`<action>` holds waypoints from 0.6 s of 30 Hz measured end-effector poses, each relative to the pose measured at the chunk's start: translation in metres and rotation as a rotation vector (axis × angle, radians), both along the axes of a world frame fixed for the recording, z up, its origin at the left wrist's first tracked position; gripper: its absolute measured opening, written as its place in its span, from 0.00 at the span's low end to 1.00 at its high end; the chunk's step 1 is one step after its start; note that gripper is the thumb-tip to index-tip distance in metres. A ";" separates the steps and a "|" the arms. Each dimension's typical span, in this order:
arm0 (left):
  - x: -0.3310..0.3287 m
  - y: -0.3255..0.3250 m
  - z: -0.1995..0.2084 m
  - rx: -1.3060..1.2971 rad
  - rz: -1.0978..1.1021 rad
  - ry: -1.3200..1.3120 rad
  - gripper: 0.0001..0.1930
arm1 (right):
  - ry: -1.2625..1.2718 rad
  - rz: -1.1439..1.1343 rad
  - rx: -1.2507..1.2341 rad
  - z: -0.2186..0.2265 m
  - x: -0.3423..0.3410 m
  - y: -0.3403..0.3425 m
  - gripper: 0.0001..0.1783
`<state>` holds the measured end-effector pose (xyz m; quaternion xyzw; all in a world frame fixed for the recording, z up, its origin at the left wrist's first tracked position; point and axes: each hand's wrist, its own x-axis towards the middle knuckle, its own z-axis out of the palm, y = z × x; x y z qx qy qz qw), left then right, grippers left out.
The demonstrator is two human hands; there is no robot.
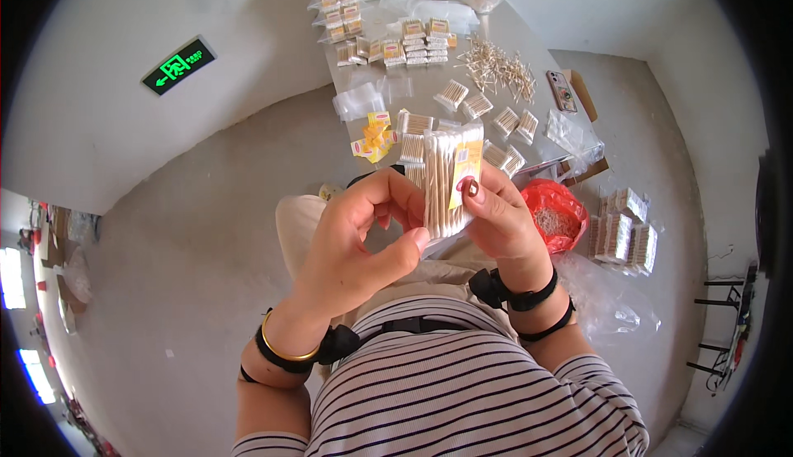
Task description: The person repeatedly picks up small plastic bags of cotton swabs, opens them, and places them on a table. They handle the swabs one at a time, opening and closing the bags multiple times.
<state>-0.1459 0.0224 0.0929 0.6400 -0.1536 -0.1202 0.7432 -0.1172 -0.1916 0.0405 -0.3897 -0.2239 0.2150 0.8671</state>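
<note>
A clear bag of cotton swabs is held upright in front of my body, above the near edge of the table. A yellow label card shows on its right part. My right hand grips the bag's right side, with the thumb pressed on the card and the fingers hidden behind. My left hand closes on the left edge, its thumb tip at the lower left corner and its fingers bent at the side. Beyond the bag lie several small packs of swabs and a loose pile of yellow cards.
On the table are loose swabs, stacked finished packs, empty clear bags and a phone. A red plastic bag of swabs stands at the right. Bundled swab packs sit on the floor beyond it.
</note>
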 end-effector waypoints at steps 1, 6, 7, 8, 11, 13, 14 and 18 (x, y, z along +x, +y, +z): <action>0.002 0.002 0.000 0.021 -0.006 -0.021 0.10 | -0.008 -0.005 -0.015 0.000 0.000 -0.001 0.25; 0.006 0.007 0.004 0.118 0.000 -0.071 0.08 | -0.018 -0.063 -0.146 0.008 -0.004 0.000 0.25; 0.006 0.008 0.005 0.133 0.002 -0.081 0.08 | -0.016 -0.061 -0.171 0.011 -0.005 0.000 0.25; 0.007 0.008 0.006 0.141 0.008 -0.091 0.08 | -0.015 -0.058 -0.195 0.013 -0.006 0.001 0.25; 0.007 0.009 0.009 0.194 0.010 -0.124 0.08 | -0.032 -0.067 -0.217 0.017 -0.008 0.003 0.25; 0.007 0.012 0.012 0.276 0.000 -0.150 0.08 | -0.040 -0.076 -0.228 0.020 -0.009 0.006 0.25; 0.008 0.012 0.012 0.270 -0.007 -0.156 0.08 | -0.038 -0.080 -0.240 0.023 -0.010 0.007 0.25; 0.011 0.015 0.017 0.318 -0.044 -0.169 0.09 | -0.054 -0.072 -0.269 0.024 -0.011 0.008 0.24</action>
